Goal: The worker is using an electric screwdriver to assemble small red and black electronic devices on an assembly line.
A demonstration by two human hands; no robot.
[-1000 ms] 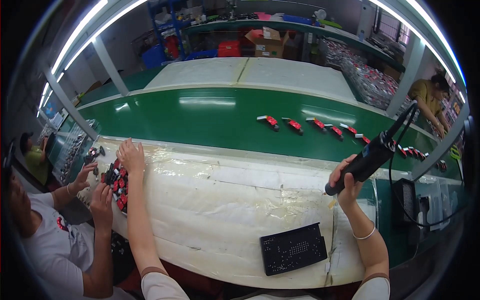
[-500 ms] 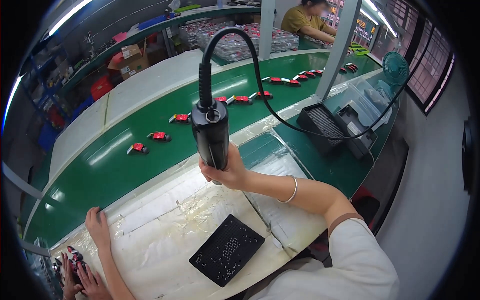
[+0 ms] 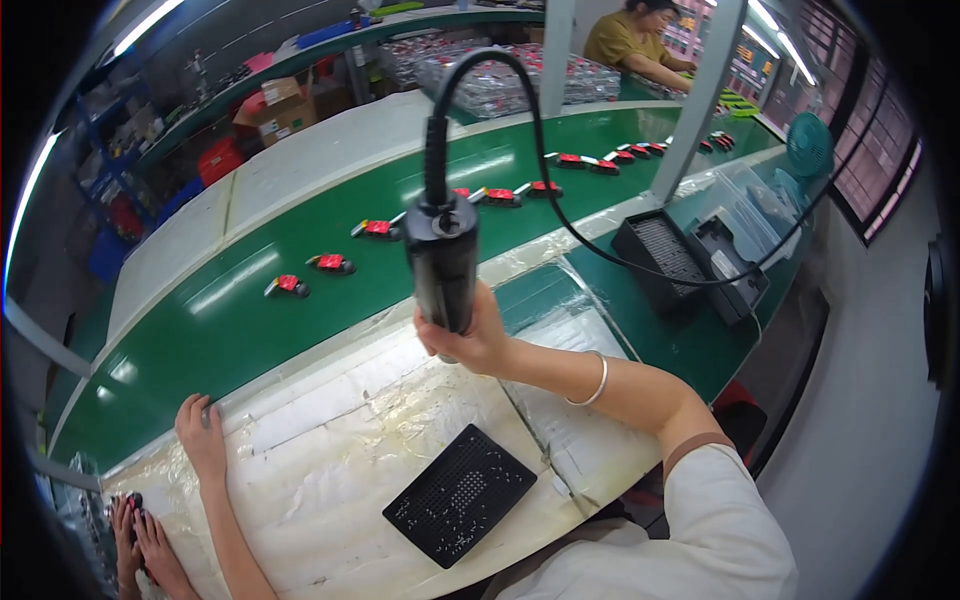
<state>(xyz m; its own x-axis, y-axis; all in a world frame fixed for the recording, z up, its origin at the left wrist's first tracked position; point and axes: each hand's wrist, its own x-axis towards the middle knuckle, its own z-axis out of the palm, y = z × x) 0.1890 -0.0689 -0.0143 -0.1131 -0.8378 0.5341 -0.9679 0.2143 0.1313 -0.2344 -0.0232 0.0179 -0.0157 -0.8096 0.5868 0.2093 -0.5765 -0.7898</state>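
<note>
My right hand (image 3: 468, 335) is wrapped around the lower part of a black electric screwdriver (image 3: 443, 265). The tool stands upright above the worktable, its thick cable looping up from the top; its tip is hidden. My left hand (image 3: 203, 440) lies on the far edge of the worktable, fingers stretched toward the green belt and holding nothing I can see. Between my forearms, closer to me, a black perforated screw tray (image 3: 460, 495) rests on the table, with small silver screws scattered and standing in its holes.
Red-and-black parts (image 3: 330, 263) lie in a row along the green belt (image 3: 215, 330). Another person's hands (image 3: 145, 545) work on a dark part at lower left. Black bins (image 3: 660, 255) and a green fan (image 3: 808, 143) are at right. Across the belt sits another person (image 3: 635, 45).
The whole view has shifted slightly. My right hand still grips the screwdriver in nearly the same place, and my left hand stays at the table edge. The other person's hands at lower left have moved a little.
</note>
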